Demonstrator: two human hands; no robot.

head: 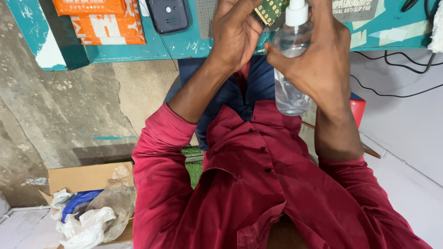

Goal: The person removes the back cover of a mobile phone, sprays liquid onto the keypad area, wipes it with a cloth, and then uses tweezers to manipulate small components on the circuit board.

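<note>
Cardboard box [83, 177] of crumpled plastic bags [99, 216] on the floor, near left. Orange packets [104, 20] and dark phone [168, 14] on the teal bench [152, 46], far. Left hand [235, 32] closed on a green circuit board [271, 10]. Just right, right hand [318, 57] clamped around a clear spray bottle [290, 69], held upright over the lap.

Orange packets [99, 20] top left on the teal table [184, 46]; cardboard box [83, 177] below

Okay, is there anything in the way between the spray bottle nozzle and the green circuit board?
Nothing visible: the clear plastic spray bottle in the right hand has its white nozzle right beside the green circuit board held by the left hand.
</note>
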